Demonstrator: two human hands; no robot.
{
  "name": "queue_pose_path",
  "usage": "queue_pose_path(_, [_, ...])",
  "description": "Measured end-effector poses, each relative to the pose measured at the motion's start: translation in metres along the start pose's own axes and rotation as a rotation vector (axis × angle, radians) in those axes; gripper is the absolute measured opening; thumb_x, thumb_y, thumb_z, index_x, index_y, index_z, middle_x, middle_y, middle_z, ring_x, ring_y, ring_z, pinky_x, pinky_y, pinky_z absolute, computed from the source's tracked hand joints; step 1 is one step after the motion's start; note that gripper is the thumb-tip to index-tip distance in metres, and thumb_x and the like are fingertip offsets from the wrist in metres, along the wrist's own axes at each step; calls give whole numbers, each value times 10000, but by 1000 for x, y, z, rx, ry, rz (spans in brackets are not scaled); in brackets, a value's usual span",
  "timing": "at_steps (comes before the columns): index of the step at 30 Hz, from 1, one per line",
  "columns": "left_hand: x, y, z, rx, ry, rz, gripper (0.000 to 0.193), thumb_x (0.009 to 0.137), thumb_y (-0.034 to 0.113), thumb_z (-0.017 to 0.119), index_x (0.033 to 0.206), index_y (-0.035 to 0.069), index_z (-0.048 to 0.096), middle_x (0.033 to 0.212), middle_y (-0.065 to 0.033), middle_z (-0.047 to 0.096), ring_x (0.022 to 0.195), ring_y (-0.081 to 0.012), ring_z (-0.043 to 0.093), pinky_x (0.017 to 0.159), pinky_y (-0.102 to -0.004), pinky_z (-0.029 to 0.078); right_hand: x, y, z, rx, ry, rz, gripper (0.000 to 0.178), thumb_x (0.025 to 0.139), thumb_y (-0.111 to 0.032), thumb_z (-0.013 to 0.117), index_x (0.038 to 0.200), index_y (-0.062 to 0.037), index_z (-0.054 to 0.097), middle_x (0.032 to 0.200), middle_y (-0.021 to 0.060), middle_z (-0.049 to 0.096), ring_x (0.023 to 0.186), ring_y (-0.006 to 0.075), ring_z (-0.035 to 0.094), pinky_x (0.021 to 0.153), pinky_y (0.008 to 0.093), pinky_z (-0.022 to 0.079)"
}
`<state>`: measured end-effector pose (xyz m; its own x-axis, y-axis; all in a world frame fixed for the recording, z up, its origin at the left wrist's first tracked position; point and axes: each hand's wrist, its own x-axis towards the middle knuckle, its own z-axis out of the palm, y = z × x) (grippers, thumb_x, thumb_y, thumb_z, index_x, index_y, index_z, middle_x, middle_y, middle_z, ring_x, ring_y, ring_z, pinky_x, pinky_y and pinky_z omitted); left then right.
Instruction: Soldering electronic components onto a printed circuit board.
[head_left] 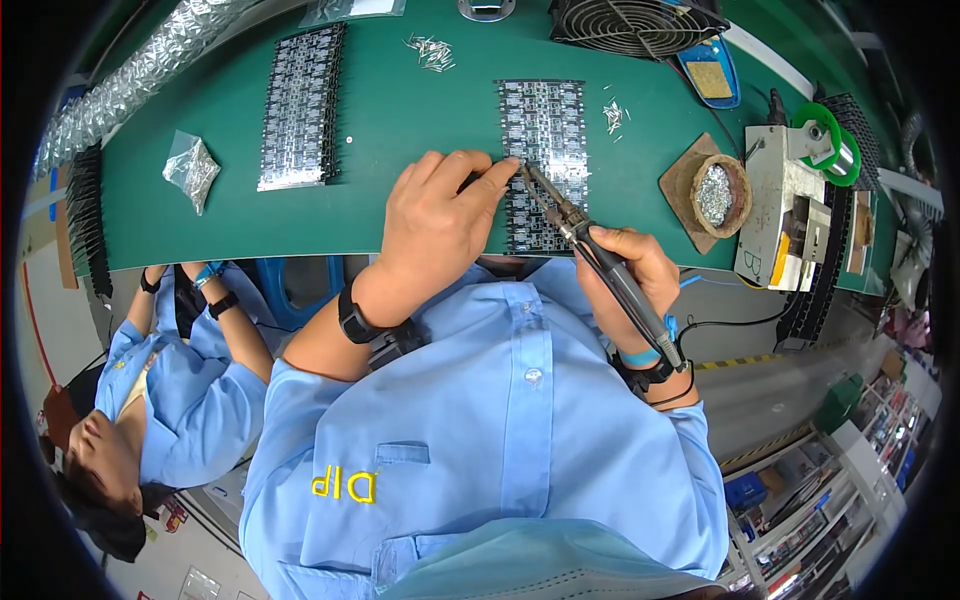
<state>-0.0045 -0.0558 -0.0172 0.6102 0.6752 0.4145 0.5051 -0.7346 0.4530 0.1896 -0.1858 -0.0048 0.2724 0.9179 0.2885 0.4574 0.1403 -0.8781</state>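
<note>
- Far over at the left, a silver foil duct (140, 95) slants across the green table (400, 110).
- Below it lies a clear bag (190, 172) of small metal parts; a seated co-worker in blue (200, 425) is past the table edge.
- Next, a stack of circuit boards (300, 115), well apart from both hands.
- Then loose metal pins (430, 53), in a heap.
- The left hand (440, 210) has thumb and forefinger drawn together at the circuit panel (545, 115); I cannot tell whether they pinch anything.
- That panel lies flat before the person, the soldering iron (612, 272) reaching over it, tip just beside the left fingertips.
- The right hand (645, 268) is wrapped around the iron's handle.
- Further right stand a round bowl (741, 200) of metal bits and a green spool (817, 118) of wire.
</note>
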Motion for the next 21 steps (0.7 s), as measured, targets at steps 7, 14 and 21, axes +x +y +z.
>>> queue_pose_path(7, [0, 0, 1, -6, 10, -6, 320, 787, 56, 739, 1100, 106, 775, 964, -8, 651, 841, -214, 597, 716, -365, 472, 1, -2, -1, 23, -6, -8, 292, 812, 91, 774, 1068, -1, 667, 828, 69, 707, 707, 85, 647, 632, 230, 499])
queue_pose_path(14, [2, 1, -1, -30, 6, -4, 315, 825, 40, 735, 1132, 100, 769, 971, -43, 663, 790, -244, 584, 707, -371, 499, 2, -6, 0, -1, 1, -14, 292, 812, 97, 768, 1065, -3, 663, 827, 67, 699, 716, 89, 649, 649, 229, 504])
queue_pose_path(21, [1, 1, 0, -22, 13, -17, 306, 793, 63, 745, 1094, 110, 777, 958, -8, 653, 838, -215, 600, 729, -365, 481, -11, 0, -2, 40, 95, 50, 294, 832, 95, 756, 1082, 1, 633, 889, 83, 711, 766, 92, 669, 693, 234, 537])
